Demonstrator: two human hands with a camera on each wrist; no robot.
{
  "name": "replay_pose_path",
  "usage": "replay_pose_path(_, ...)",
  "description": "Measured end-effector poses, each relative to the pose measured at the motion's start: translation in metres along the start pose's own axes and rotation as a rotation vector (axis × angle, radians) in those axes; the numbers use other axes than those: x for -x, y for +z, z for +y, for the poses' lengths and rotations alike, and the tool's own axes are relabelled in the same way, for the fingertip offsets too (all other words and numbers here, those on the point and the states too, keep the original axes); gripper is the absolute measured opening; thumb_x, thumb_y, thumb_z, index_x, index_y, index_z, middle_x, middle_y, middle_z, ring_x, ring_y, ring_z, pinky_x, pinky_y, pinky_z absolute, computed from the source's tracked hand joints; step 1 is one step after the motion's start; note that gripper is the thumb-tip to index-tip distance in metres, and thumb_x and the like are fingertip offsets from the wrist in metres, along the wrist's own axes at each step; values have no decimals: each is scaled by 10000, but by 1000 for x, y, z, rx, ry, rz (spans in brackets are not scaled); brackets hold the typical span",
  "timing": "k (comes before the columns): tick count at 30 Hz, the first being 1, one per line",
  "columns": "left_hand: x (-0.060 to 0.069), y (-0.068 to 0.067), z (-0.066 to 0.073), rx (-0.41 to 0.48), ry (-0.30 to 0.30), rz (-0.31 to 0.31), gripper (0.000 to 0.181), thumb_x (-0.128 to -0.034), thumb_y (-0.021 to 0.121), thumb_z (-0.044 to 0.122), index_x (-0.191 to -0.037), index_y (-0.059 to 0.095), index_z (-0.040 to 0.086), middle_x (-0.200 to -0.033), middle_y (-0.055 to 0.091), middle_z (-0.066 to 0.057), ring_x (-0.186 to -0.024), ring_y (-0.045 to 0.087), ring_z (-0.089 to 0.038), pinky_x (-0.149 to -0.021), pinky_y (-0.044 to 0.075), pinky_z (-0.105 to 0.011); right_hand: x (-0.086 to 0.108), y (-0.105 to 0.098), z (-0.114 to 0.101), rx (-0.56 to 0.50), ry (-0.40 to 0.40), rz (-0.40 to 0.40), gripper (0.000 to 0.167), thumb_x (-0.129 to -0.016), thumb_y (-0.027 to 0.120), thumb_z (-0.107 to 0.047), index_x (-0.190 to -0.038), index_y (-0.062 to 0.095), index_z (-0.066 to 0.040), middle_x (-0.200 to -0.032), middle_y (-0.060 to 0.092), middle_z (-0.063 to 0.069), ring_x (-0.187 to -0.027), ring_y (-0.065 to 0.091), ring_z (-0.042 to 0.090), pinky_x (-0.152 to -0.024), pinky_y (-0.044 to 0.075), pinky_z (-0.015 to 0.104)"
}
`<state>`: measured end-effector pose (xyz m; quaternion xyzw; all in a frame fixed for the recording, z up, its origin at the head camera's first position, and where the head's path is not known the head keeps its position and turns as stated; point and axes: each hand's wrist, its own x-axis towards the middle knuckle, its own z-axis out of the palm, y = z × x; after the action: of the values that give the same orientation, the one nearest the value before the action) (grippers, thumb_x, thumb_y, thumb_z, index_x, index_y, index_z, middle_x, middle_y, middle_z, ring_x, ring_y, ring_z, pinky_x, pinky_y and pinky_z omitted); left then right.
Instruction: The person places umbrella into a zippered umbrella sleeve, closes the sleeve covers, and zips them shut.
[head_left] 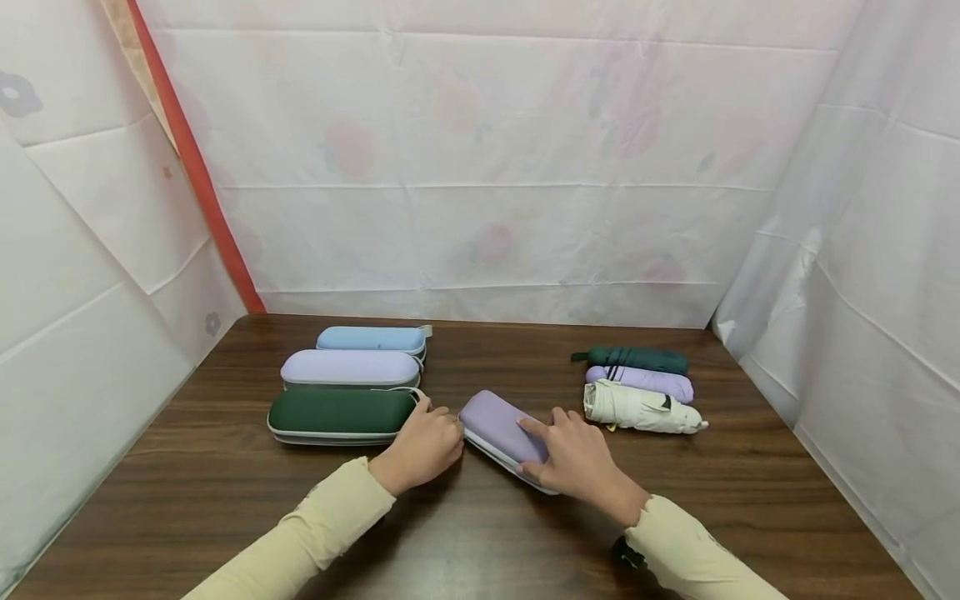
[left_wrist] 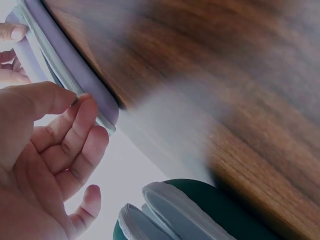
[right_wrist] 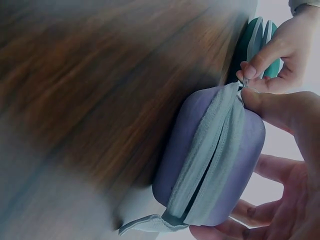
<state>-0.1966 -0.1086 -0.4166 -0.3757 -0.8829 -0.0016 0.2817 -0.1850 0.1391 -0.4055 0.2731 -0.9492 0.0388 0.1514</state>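
A purple zip case lies slantwise on the table, a pale zipper running along its side and a fabric loop at one end. My right hand grips the case, thumb and fingers spread over its near end. Thumb and forefinger of my left hand pinch the small metal zipper pull at the case's edge. The zipper's two tapes show a narrow dark gap between them in the right wrist view. Close beside the left hand sits a dark green zip case.
Behind the green case lie a lavender case and a light blue case. On the right, three folded umbrellas lie side by side: dark green, purple and cream. White sheeting hangs around the wooden table.
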Motion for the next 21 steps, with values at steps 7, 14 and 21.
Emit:
replay_pose_path(7,-1,2,3,-26,-22,-52,218,-767,708,149,-603,567,130,-609,573,6,-630,525,-177,-623,323,-356,0,-1,-4,-13,5,10,631,-694,757,-584,-1216,679,-238,-770,515,65,-613,441,184,-447,353,311)
replay_pose_path(14,-6,2,10,-27,-10,-79,190,-797,689,165,-641,587,128,-647,593,-7,-664,549,-176,-637,337,-367,0,-1,-10,-18,32,9,659,-702,738,-605,-1221,674,-203,-761,531,103,-608,468,205,-439,370,327)
replay_pose_path(21,-9,4,18,-15,3,-99,161,-794,695,172,-664,605,137,-685,608,8,-712,575,-166,-650,345,-368,-1,0,-17,-11,49,26,670,-702,735,-613,-1201,680,-169,-749,545,122,-580,486,202,-438,389,333)
